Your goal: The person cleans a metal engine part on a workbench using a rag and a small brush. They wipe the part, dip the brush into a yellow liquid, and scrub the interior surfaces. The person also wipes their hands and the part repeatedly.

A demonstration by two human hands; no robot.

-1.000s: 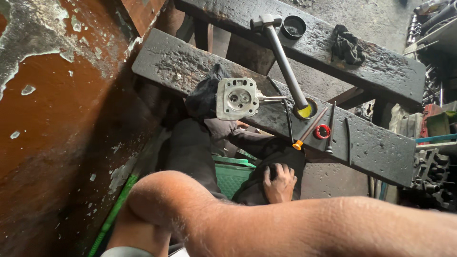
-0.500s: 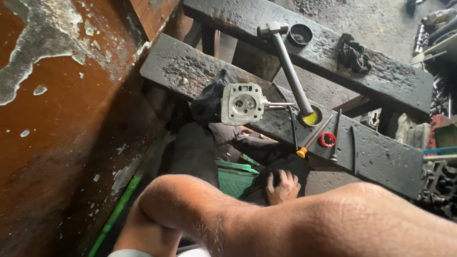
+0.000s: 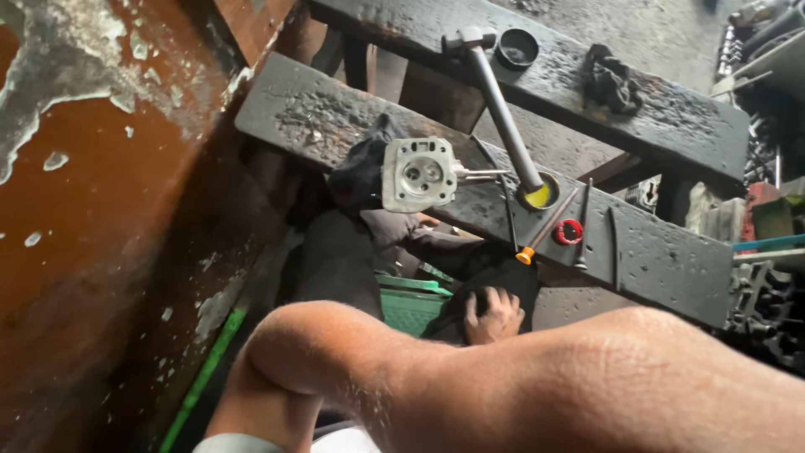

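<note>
Dark cloth (image 3: 495,281), below the near edge of the desk (image 3: 671,252), lies under and just beyond a hand (image 3: 493,317). The hand rests on it palm down, fingers (image 3: 490,298) bent over the fabric and pointing away; whether it is the left or the right cannot be told, nor whether it grips the cloth. A bare forearm (image 3: 537,386) crosses the near foreground from right to a bent elbow at left. A green crate (image 3: 411,306) lies just left of the hand. On the desk beyond sit a grey cylinder head (image 3: 419,174), a hammer (image 3: 503,109) with its yellow-ended handle, an orange-tipped screwdriver (image 3: 545,226) and a red ring (image 3: 570,231). A black cup (image 3: 516,47) and a rag (image 3: 610,80) rest on the far plank.
</note>
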